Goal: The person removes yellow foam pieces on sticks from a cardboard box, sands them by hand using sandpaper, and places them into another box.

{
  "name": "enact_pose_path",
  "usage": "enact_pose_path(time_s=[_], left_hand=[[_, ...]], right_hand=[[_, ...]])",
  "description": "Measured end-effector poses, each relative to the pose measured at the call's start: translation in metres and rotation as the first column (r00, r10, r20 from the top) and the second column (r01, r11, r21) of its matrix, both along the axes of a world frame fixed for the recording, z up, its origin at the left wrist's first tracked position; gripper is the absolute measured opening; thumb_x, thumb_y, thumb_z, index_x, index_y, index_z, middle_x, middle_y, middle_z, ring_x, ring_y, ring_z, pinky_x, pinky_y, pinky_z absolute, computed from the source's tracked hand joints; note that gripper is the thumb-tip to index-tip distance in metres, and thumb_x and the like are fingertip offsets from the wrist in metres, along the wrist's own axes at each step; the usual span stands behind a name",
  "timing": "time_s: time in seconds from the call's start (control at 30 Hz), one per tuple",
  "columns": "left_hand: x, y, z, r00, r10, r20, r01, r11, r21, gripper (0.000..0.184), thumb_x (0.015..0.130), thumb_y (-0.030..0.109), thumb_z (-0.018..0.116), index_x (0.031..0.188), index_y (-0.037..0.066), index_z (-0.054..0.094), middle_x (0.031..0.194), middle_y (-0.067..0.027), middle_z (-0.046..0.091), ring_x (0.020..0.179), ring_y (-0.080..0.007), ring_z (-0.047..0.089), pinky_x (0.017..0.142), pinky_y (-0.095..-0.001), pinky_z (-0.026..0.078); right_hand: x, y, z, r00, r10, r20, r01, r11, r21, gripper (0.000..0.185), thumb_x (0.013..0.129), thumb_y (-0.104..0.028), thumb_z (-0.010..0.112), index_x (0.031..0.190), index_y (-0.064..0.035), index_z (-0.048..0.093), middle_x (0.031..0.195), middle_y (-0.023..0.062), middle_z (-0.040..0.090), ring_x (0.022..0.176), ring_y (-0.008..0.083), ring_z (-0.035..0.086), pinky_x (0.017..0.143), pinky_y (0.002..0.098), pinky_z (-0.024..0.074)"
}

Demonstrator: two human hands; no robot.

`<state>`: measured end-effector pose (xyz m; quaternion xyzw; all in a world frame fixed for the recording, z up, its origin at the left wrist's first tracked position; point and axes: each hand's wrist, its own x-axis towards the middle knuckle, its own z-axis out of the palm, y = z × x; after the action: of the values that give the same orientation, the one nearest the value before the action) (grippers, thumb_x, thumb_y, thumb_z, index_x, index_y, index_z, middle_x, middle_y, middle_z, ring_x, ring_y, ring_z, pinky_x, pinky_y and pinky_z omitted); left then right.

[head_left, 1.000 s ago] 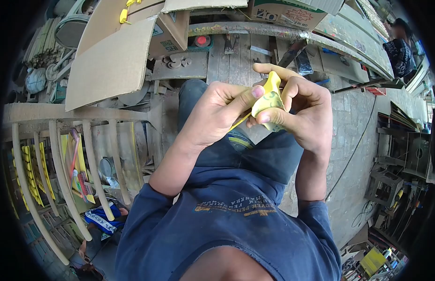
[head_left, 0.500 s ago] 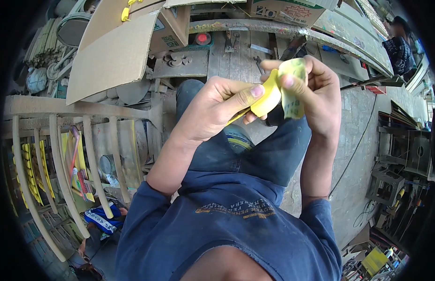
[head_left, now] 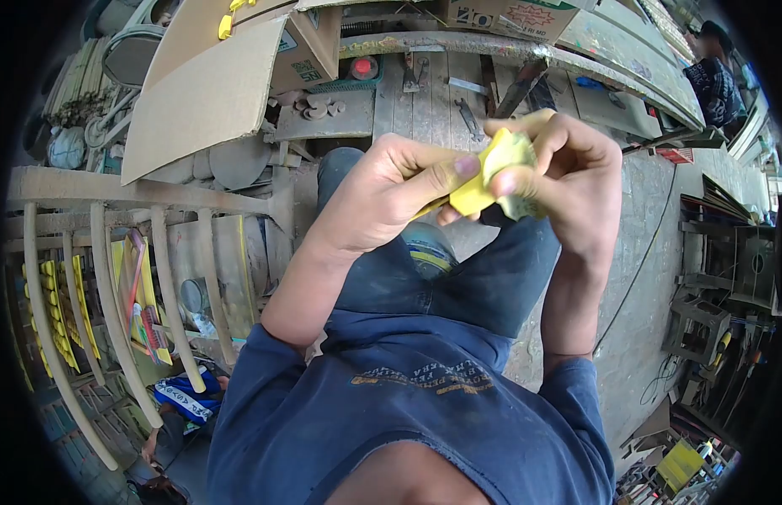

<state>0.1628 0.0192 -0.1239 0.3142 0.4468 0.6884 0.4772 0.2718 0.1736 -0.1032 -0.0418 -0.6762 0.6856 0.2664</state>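
My left hand (head_left: pixel 408 189) is closed on a small yellow-painted piece (head_left: pixel 469 198), with the thumb pressed along its near end. A thin yellow strip of it shows below the fingers. My right hand (head_left: pixel 569 172) pinches a bent, pale yellow-green sheet with faint print on its back, which looks like sandpaper (head_left: pixel 519 151). The sandpaper is folded over the piece's right end and touches it. The fingers and the sheet hide that end, so its full shape cannot be made out. Both hands are above my knees.
A cardboard box (head_left: pixel 202 97) with an open flap stands at upper left. Pliers (head_left: pixel 469 119) and other tools lie on the wooden bench (head_left: pixel 395 122). A slatted wooden frame (head_left: pixel 105 252) is at left, with yellow pieces beyond it. Other people are at far right and lower left.
The sandpaper, upright and more spread before, is now bent over the yellow piece. My right hand has shifted slightly and its fingers have curled in. My left hand has hardly moved.
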Motion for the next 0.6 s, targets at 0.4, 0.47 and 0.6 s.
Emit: enact_pose_path(time_s=[0.4, 0.47, 0.6], left_hand=[[0.006, 0.003, -0.001, 0.994, 0.103, 0.041, -0.103, 0.995, -0.002, 0.034, 0.095, 0.026, 0.055, 0.084, -0.003, 0.069, 0.068, -0.0040, 0.061, 0.057, -0.0054, 0.048, 0.052, -0.0200, 0.038], [0.006, -0.001, 0.001, 0.997, 0.071, -0.008, -0.071, 0.998, 0.000, 0.031, 0.095, 0.024, 0.055, 0.087, -0.002, 0.069, 0.069, -0.0032, 0.062, 0.058, -0.0042, 0.047, 0.052, -0.0190, 0.037], [0.003, -0.006, 0.001, 0.993, -0.121, 0.009, 0.120, 0.992, 0.025, 0.032, 0.095, 0.022, 0.054, 0.084, -0.004, 0.069, 0.068, -0.0051, 0.063, 0.056, -0.0056, 0.048, 0.050, -0.0204, 0.037]], right_hand=[[0.007, -0.008, 0.003, 0.997, 0.078, 0.016, -0.079, 0.991, 0.112, 0.032, 0.065, -0.002, 0.081, 0.065, -0.0061, 0.049, 0.121, 0.0232, 0.057, 0.104, 0.0186, 0.057, 0.085, 0.0299, 0.0468], [0.009, -0.017, 0.009, 1.000, -0.002, 0.025, -0.001, 0.993, 0.120, 0.037, 0.058, 0.002, 0.084, 0.063, -0.0054, 0.049, 0.104, 0.0209, 0.064, 0.091, 0.0175, 0.062, 0.078, 0.0280, 0.0491], [0.009, 0.007, 0.012, 0.995, 0.075, 0.071, -0.073, 0.997, -0.031, 0.034, 0.065, 0.004, 0.081, 0.061, -0.0034, 0.048, 0.064, 0.0051, 0.061, 0.062, 0.0084, 0.062, 0.054, 0.0196, 0.0486]])
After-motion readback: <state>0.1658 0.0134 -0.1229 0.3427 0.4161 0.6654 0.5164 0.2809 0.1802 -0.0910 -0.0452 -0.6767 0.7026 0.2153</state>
